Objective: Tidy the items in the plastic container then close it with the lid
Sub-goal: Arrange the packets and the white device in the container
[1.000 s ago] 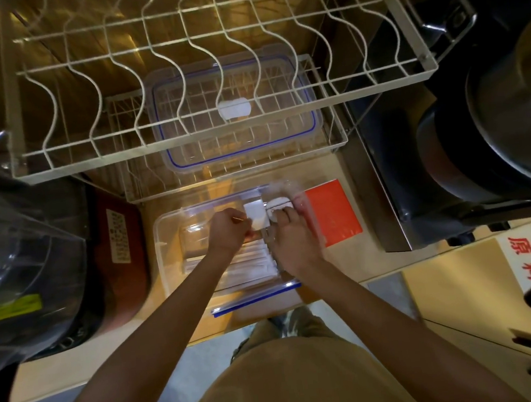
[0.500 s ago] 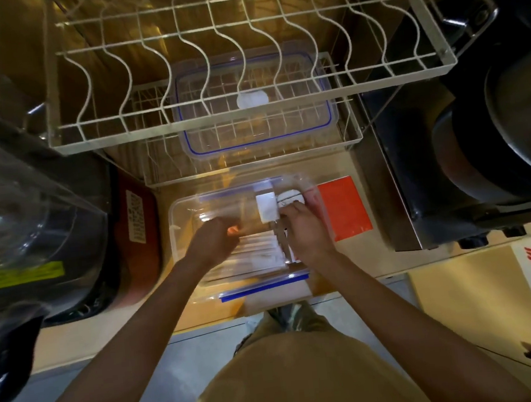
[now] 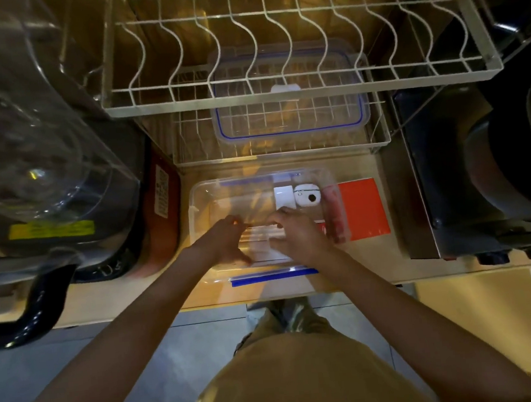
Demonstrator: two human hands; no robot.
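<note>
Both hands down in the clear plastic container [image 3: 200,207], lid [image 3: 289,124] parked on the lower rack behind it.

Left hand [image 3: 226,242] and right hand [image 3: 296,235] pinch opposite ends of white packets [image 3: 266,239], long axis left-right; lid's straight ahead, equally reachable.

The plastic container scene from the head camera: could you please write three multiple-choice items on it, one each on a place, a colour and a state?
1. Where is the lid?
A. On the lower wire rack behind the container
B. On the floor
C. Clipped onto the container

2. What colour is the flat card just right of the plastic container?
A. Green
B. Red
C. Black

3. What state is the container in?
A. Closed
B. Upside down
C. Open, with both hands inside

Answers:
1. A: the blue-sealed lid lies on the rack beyond the container.
2. B: the card is plainly red.
3. C: the left hand and right hand reach inside onto pale flat packets.
</note>
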